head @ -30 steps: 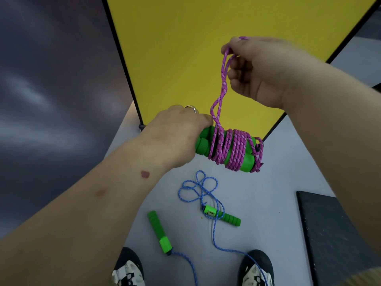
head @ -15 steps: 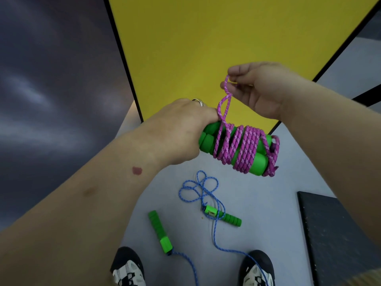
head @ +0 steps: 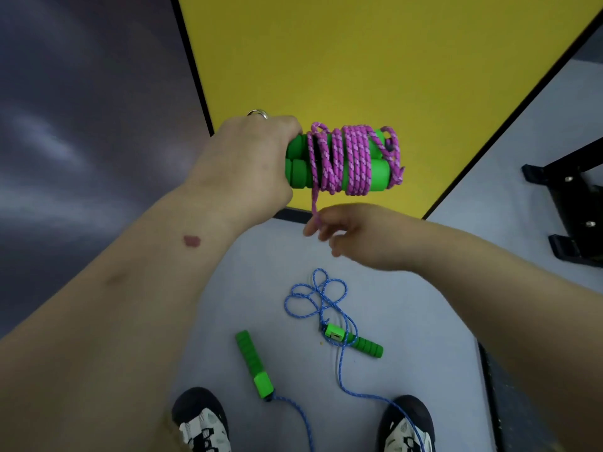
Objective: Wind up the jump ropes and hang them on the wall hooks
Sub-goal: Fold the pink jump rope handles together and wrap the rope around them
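My left hand (head: 248, 164) grips the two green handles of the pink jump rope (head: 350, 158) side by side, held level in front of the yellow panel. Pink cord is wound many times around the handles. A short tail of that cord hangs down from the bundle, and my right hand (head: 362, 236) pinches its end just below. A blue jump rope (head: 321, 293) lies loose on the floor, with one green handle (head: 253, 363) near my left shoe and the other green handle (head: 357, 342) beside its tangled loops. No wall hooks are in view.
A yellow panel (head: 359, 60) with a black frame stands ahead, a dark wall (head: 81, 125) to its left. A black metal stand (head: 571, 203) sits at the right, a dark mat (head: 509, 402) at the lower right. My two shoes (head: 202, 422) are on the pale floor.
My right hand came down from above the bundle to below it, carrying the pink cord over the handles. The free loop is now only a short tail. The bundle rose and levelled out.
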`<state>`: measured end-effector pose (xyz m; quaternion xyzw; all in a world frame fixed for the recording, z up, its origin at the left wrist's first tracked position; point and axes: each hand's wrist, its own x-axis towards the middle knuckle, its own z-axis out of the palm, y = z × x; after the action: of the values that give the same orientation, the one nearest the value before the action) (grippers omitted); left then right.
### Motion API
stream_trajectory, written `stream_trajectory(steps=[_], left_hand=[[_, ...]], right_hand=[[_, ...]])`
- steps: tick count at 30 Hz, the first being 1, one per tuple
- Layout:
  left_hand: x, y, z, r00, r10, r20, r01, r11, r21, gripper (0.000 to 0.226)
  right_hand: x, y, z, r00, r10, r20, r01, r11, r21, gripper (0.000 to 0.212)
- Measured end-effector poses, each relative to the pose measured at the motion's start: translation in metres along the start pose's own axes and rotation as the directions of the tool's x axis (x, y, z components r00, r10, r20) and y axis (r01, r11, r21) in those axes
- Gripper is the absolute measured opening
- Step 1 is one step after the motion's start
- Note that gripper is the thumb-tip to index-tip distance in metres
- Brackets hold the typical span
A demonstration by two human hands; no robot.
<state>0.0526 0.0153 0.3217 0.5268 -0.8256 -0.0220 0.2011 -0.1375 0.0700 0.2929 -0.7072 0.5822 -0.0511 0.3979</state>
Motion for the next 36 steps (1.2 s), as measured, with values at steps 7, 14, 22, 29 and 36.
stream_trajectory(steps=[7, 14, 22, 29, 36], left_hand=[[-0.001, -0.009, 0.018, 0.999, -0.005, 0.044, 0.003, 0.999, 0.047, 0.034], [-0.003, 0.000, 0.019, 0.996, 0.033, 0.083, -0.038, 0.997, 0.069, 0.033], [-0.005, 0.003, 0.017, 0.987, 0.122, 0.104, -0.131, 0.987, 0.095, 0.036], [-0.004, 0.011, 0.014, 0.991, 0.053, 0.122, -0.036, 0.990, -0.136, 0.063], [-0.006, 0.016, 0.012, 0.981, -0.093, 0.168, 0.176, 0.789, -0.589, 0.074]], right_hand=[[-0.035, -0.043, -0.026, 0.994, -0.106, 0.025, 0.100, 0.977, 0.189, 0.017], [-0.034, -0.057, -0.051, 0.979, -0.098, -0.181, 0.089, 0.994, -0.061, 0.021], [-0.016, -0.057, -0.051, 0.918, -0.137, -0.372, 0.061, 0.976, -0.210, 0.010], [-0.006, -0.038, -0.043, 0.877, -0.168, -0.450, 0.139, 0.986, -0.097, 0.008], [-0.006, -0.018, -0.042, 0.850, -0.123, -0.513, 0.185, 0.980, 0.071, 0.008]])
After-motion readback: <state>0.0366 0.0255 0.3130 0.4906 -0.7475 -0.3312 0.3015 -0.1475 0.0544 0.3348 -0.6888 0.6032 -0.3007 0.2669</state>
